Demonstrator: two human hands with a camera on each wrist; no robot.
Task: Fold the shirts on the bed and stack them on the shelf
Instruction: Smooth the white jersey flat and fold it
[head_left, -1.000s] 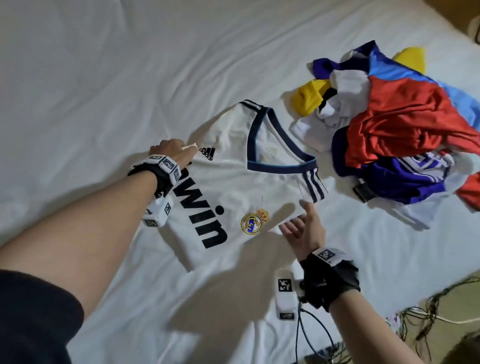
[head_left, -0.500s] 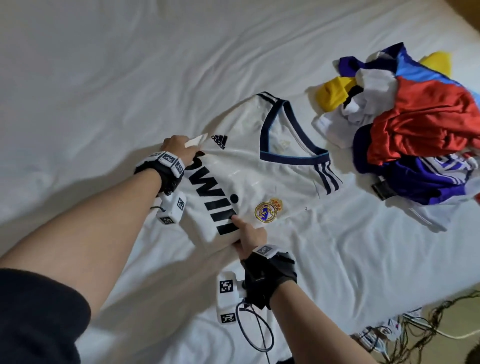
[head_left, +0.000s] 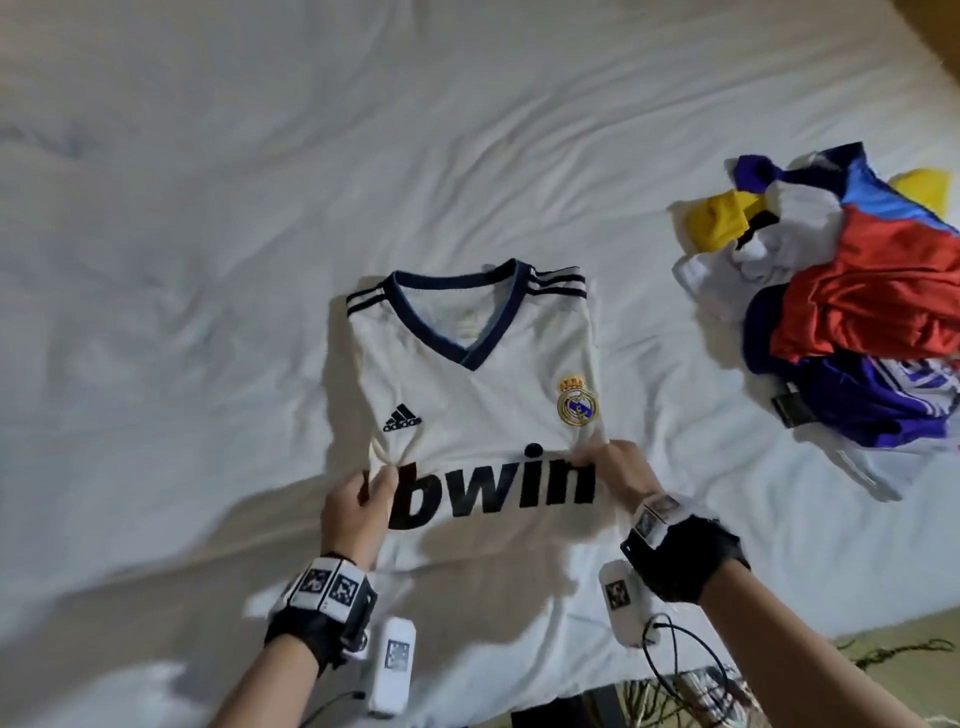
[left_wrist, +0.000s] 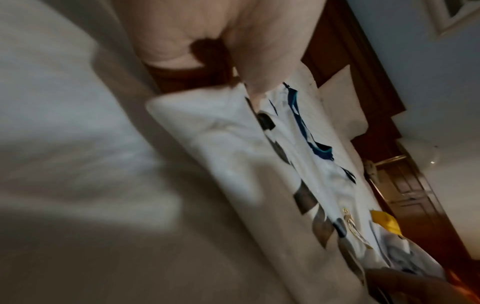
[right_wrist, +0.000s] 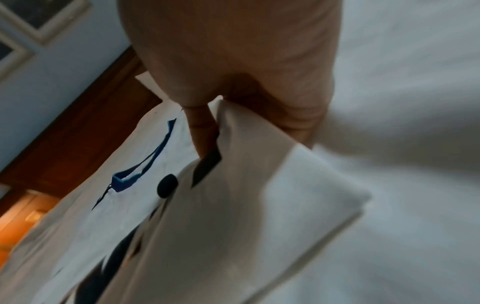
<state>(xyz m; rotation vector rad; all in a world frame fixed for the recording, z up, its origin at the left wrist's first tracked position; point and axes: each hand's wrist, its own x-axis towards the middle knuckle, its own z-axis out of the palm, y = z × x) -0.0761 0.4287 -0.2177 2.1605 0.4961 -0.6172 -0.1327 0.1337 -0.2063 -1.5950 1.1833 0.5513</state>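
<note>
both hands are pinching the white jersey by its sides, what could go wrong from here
The left hand and right hand pinch only the side edges of the white jersey, so the tucked-under sleeves could slip out if it is lifted. The loose shirt pile lies close by on the bed; a swing that way could snag it.

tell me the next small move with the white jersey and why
Probably lift the pinched lower part and fold it up toward the collar. Left hand and right hand pinch the white jersey at its side edges by the bwin lettering; its sides look already tucked in, and the collar end lies flat on the bed.
</note>
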